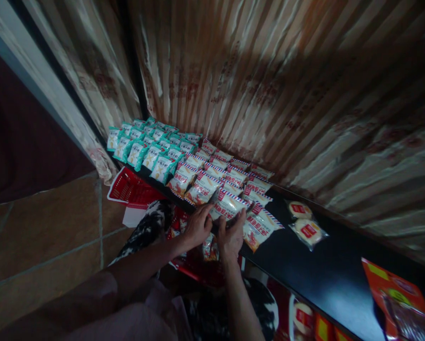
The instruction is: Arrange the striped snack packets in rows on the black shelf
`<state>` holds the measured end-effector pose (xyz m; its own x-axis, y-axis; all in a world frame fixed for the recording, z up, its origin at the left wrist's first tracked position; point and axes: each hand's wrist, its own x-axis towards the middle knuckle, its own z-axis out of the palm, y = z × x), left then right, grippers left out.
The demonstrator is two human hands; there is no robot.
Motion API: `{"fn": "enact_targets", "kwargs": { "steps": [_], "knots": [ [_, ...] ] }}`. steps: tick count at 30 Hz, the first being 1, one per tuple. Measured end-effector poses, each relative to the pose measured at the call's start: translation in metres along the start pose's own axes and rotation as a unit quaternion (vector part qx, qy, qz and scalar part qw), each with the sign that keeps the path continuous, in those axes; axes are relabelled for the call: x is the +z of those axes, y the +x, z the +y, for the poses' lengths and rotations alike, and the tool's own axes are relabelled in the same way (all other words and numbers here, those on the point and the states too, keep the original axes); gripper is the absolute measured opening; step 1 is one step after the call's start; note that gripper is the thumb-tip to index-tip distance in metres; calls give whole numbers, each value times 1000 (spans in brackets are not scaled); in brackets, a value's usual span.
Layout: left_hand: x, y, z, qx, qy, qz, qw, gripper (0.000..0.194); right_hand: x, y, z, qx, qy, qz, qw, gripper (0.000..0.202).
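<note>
A white and red snack packet [229, 204] with a striped top edge is held between my two hands at the front of the shelf. My left hand [198, 226] grips its left side, fingers closed. On its right side my right hand [231, 239] has its thumb and fingers closed on the edge. Similar packets stand in rows behind and beside it, among them one leaning packet [260, 227] just right of my right hand. The undersides of my fingers are hidden.
Teal snack packets [155, 154] fill the left end of the black shelf [326, 274]. Round wrapped crackers [308, 231] and an orange bag [399, 298] lie to the right. Red baskets [127, 187] sit below, one holding packets. A pleated curtain [269, 94] hangs behind.
</note>
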<state>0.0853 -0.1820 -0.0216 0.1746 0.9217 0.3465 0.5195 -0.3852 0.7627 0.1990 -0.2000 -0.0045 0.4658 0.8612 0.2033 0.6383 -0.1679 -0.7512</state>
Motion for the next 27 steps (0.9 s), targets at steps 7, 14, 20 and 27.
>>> {"fn": "enact_targets", "kwargs": {
  "steps": [7, 14, 20, 27],
  "knots": [
    [-5, -17, -14, -33, 5, -15, 999, 42, 1, 2, 5, -7, 6, -6, 1000, 78],
    [-3, -18, -12, -28, -15, -31, 999, 44, 0, 2, 4, 4, 10, 3, 1000, 77],
    [2, -13, -14, -41, 7, -36, 998, 43, 0, 1, 3, -17, 6, 25, 1000, 75],
    [3, -12, -16, -47, 43, -45, 997, 46, 7, 3, 9, -23, 5, 19, 1000, 75]
  ]
}}
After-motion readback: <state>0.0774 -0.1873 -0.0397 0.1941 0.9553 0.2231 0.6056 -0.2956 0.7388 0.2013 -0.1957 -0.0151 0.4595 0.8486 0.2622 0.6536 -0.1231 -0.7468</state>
